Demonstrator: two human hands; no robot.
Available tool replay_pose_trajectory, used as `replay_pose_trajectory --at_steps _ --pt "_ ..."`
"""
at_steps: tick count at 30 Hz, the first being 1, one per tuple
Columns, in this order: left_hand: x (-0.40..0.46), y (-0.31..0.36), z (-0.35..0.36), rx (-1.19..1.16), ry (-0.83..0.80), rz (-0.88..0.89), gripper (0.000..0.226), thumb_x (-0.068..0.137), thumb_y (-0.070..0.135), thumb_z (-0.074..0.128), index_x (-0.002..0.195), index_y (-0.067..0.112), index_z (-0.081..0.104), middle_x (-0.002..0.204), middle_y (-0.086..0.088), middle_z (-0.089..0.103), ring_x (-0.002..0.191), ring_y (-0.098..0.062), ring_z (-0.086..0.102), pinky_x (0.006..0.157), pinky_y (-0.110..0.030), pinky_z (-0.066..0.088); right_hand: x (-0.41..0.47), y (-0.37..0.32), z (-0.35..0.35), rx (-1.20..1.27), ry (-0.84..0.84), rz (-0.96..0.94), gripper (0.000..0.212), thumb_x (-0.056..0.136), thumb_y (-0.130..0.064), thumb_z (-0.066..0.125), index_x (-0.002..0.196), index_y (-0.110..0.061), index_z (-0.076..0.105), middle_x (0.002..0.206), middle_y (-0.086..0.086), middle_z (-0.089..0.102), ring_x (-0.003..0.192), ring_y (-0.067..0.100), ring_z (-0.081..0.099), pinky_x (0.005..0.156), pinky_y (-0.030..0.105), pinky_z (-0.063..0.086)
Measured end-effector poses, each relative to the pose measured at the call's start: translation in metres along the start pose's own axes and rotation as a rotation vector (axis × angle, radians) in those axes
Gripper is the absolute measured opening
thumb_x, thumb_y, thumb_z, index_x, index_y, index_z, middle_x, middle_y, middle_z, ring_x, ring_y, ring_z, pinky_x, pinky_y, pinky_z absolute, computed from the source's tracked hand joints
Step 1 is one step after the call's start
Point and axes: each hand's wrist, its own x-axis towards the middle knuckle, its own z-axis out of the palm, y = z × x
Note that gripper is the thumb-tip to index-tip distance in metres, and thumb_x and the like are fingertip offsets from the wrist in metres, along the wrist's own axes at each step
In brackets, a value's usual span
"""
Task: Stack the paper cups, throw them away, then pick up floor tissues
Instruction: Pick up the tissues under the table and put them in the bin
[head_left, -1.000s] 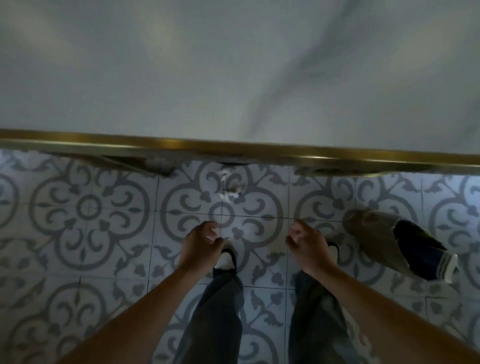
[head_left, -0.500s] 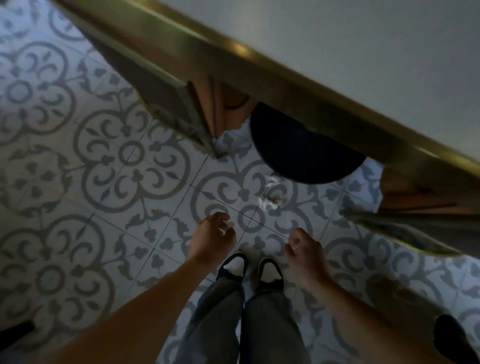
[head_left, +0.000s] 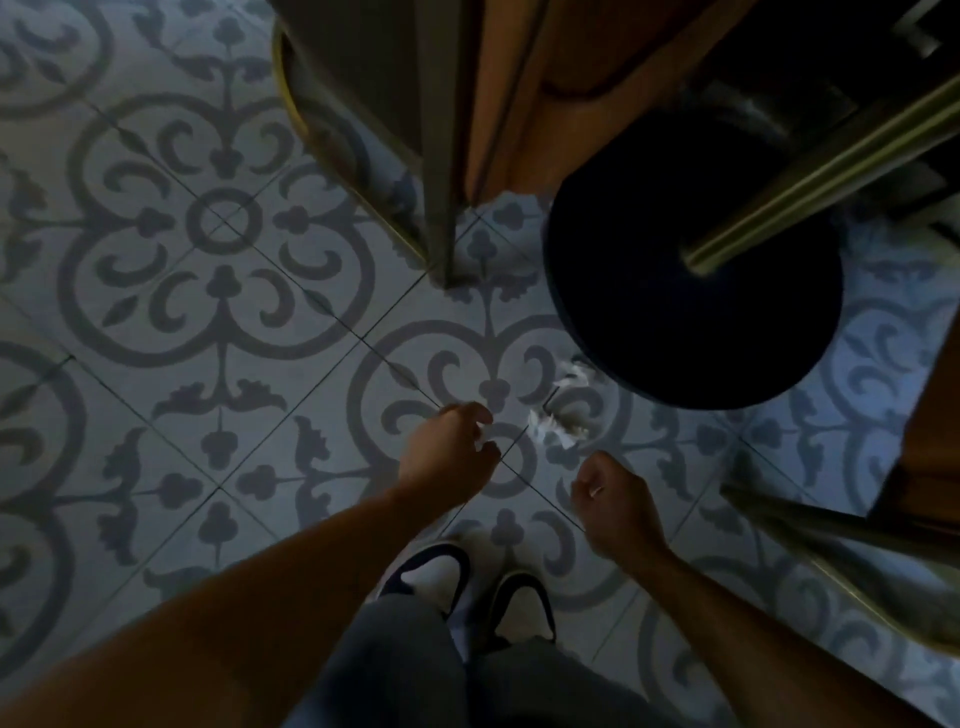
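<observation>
below, both hands hung over the patterned tile floor (head_left: 156, 364). the left hand (head_left: 447, 452) had its grip loosely curled and spread, holding nothing i could make out. the right hand (head_left: 618, 504) was curled nearly into a fist. white tissues (head_left: 558, 415) lay on the floor just beyond them, beside a round black base (head_left: 691, 291). no writing was readable.

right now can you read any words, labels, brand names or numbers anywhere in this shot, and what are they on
None: no readable text shows anywhere in the head view.
Patterned floor tiles: ornament only, no lettering.
Black round table base: plain, dark, no label visible.
Shoes: no brand mark can be made out; the picture is dim and soft.
Floor tissues: crumpled white, no print visible.
</observation>
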Motion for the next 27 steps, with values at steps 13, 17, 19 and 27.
replay_pose_trajectory --at_steps 13,17,19,27 --pt "0.140 -0.045 0.108 0.210 -0.127 0.225 0.037 0.083 0.023 0.069 0.118 0.026 0.059 0.110 0.003 0.057 0.097 -0.014 0.055 0.078 -0.025 0.046 0.149 0.116 0.041 -0.134 0.020 -0.238 0.005 0.090 -0.021 0.060 0.092 -0.017 0.062 0.073 -0.009 0.055 0.069 0.013 0.057 0.058 0.024 0.040" --pt "0.159 -0.037 0.132 0.290 -0.124 0.374 0.037 0.081 0.033 0.071 0.116 0.029 0.061 0.111 0.005 0.058 0.100 -0.016 0.058 0.078 -0.028 0.049 0.169 0.135 0.047 0.002 0.072 -0.228 0.011 0.085 -0.017 0.067 0.096 -0.016 0.065 0.081 -0.002 0.065 0.078 0.016 0.065 0.065 0.025 0.049" --pt "0.164 -0.033 0.141 0.325 -0.138 0.437 0.038 0.078 0.038 0.073 0.115 0.033 0.061 0.113 0.007 0.057 0.100 -0.015 0.057 0.075 -0.024 0.043 0.171 0.137 0.056 0.071 0.120 -0.245 0.012 0.083 -0.016 0.070 0.095 -0.013 0.067 0.081 -0.001 0.066 0.076 0.013 0.064 0.068 0.027 0.052" --pt "0.162 -0.036 0.155 0.327 -0.152 0.506 0.013 0.085 0.033 0.067 0.096 0.028 0.066 0.101 0.007 0.054 0.089 -0.013 0.054 0.073 -0.026 0.046 0.156 0.140 0.081 0.075 0.021 -0.321 0.017 0.087 -0.013 0.063 0.104 -0.011 0.065 0.095 0.000 0.061 0.080 0.005 0.060 0.073 0.022 0.051"
